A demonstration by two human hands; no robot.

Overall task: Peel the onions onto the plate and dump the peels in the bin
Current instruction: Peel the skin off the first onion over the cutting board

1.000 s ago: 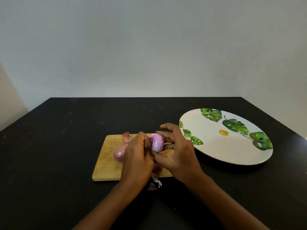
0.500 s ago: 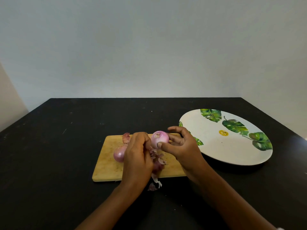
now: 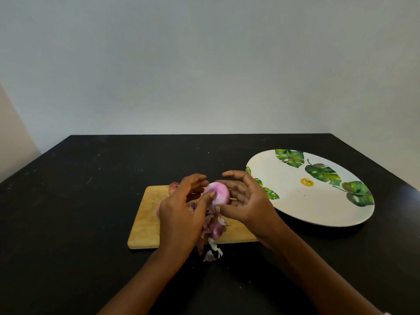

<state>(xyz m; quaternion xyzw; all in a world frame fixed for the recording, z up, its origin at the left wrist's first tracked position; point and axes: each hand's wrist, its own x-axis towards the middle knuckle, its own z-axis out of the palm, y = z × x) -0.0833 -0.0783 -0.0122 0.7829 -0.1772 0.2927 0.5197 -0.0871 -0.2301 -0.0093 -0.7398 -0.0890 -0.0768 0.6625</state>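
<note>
- Surface [image 3: 68,201]: black, matte, scuffed with pale specks. A plain pale wall [image 3: 204,64] stands behind it at 12 o'clock.
- Chopping board [image 3: 145,226]: light wood, flat on the surface just left of centre, with a long side toward the person.
- Small onion [image 3: 173,187]: skin on, at the board's 11 o'clock corner, mostly hidden behind the left hand's fingers.
- Second onion [image 3: 158,212]: only a pink sliver shows, on the board at 9 o'clock of the left hand. I cannot tell whether the hand touches it.
- Left hand [image 3: 181,214]: over the board, gripping the peeled onion. The fingers curl round its far left side and the thumb presses on its near face.
- Peeled onion [image 3: 219,197]: glossy pink-white, held in the air above the board's middle between both hands, clear of the plate.
- Peels [image 3: 213,228]: a loose purple, papery heap on the board at 6 o'clock of the held onion. A few scraps spill over the board's near edge onto the surface.
- Right hand [image 3: 247,205]: cupped round the peeled onion from 3 o'clock, fingers bent, thumb tip at its lower edge. The index finger arches over the top, and contact there is unclear.
- Plate [image 3: 295,210]: large and white with green leaf prints along its far and left rim and a small yellow sticker [image 3: 307,181] near the middle. It sits on the surface at 3 o'clock of the board, its left rim just behind the right hand.
</note>
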